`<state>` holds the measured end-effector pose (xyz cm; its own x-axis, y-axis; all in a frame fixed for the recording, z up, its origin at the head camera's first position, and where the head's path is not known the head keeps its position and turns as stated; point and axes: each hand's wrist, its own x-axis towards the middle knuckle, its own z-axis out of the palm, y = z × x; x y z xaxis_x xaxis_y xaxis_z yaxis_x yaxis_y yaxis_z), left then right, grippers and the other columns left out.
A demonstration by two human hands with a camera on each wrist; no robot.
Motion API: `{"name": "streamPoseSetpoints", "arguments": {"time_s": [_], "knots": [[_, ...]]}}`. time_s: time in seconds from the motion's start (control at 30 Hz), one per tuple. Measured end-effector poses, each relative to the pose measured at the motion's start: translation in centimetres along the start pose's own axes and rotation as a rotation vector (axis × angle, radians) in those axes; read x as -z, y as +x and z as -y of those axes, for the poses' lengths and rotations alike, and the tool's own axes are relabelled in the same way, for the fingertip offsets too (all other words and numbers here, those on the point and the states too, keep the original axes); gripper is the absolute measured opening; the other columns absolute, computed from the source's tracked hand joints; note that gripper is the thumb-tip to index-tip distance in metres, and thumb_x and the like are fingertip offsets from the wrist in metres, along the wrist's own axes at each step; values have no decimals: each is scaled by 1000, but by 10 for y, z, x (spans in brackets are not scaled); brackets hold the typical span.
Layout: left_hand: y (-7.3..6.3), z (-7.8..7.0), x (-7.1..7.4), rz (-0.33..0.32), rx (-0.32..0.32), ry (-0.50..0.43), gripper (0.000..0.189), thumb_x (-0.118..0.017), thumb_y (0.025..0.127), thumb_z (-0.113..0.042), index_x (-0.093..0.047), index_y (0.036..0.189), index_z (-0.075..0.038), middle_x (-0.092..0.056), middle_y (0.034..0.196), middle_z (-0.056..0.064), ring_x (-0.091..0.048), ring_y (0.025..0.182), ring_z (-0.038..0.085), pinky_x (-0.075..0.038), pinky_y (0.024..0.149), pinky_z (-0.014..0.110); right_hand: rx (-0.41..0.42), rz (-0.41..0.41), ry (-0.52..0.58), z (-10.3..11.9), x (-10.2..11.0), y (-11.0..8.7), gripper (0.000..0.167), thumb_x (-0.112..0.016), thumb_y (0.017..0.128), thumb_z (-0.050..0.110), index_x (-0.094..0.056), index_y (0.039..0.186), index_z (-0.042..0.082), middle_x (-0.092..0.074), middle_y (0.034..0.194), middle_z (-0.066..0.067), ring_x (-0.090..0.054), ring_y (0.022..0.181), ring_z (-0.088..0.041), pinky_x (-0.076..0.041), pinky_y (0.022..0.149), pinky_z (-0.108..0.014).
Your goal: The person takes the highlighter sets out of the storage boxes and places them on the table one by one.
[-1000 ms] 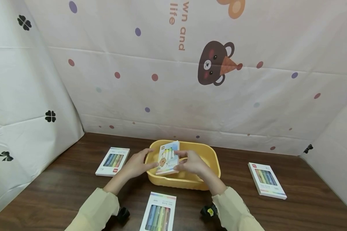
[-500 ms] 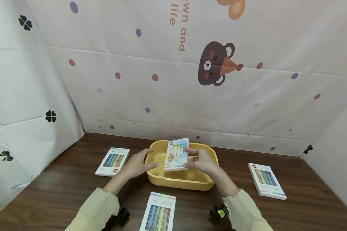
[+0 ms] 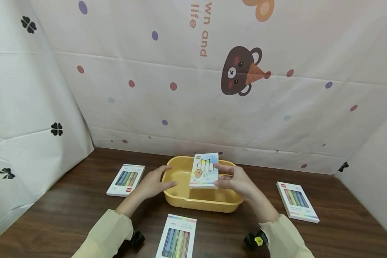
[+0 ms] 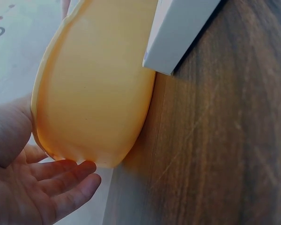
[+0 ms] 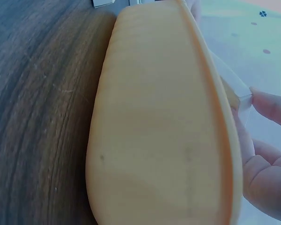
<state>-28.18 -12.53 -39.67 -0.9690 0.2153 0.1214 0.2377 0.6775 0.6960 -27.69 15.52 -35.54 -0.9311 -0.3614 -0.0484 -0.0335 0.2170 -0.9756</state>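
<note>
My right hand (image 3: 233,179) pinches the right edge of a white crayon box (image 3: 204,170) with colourful crayons and a small bear on its face. The box is tilted above the yellow plastic basin (image 3: 201,205). In the right wrist view, only a corner of this crayon box (image 5: 243,97) shows beyond the basin's rim, between the fingers. My left hand (image 3: 153,182) holds the basin's left end, thumb over the rim. In the left wrist view, its fingertips (image 4: 89,167) touch the basin's outer wall (image 4: 93,103).
White boxes with windows showing coloured sticks lie on the dark wooden table (image 3: 232,229): one on the left (image 3: 126,180), one in front of the basin (image 3: 176,236), one on the right (image 3: 297,201). A printed white cloth (image 3: 193,107) hangs behind.
My right hand has carried the crayon box rightward over the basin, away from the left hand, and turned it more upright. The left hand and the basin have stayed put.
</note>
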Motion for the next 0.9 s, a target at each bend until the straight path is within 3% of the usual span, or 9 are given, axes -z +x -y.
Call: {"name": "streamPoseSetpoints", "arguments": {"time_s": [0.27, 0.73, 0.9], "knots": [[0, 0, 1, 0, -1, 4, 61, -66, 82, -34, -45, 132, -5, -47, 132, 19, -44, 120, 36, -38, 94, 51, 20, 16, 65, 5, 9, -14, 68, -69, 77, 4, -35, 135, -8, -44, 131, -28, -61, 92, -15, -50, 74, -24], [0, 1, 0, 2, -1, 5, 62, -66, 82, -35, -45, 132, -7, -46, 132, 19, -44, 120, 37, -38, 93, 52, 14, 53, 155, 13, 22, -43, 72, -66, 81, 3, -25, 140, -8, -18, 147, -23, -59, 99, -11, -50, 78, -25], [0, 1, 0, 1, -2, 8, 62, -66, 82, -36, -45, 132, -7, -47, 132, 19, -44, 119, 37, -38, 93, 51, 27, 53, 174, 14, 25, -51, 73, -64, 82, 3, -22, 140, -8, -21, 146, -25, -60, 96, -10, -50, 77, -25]]}}
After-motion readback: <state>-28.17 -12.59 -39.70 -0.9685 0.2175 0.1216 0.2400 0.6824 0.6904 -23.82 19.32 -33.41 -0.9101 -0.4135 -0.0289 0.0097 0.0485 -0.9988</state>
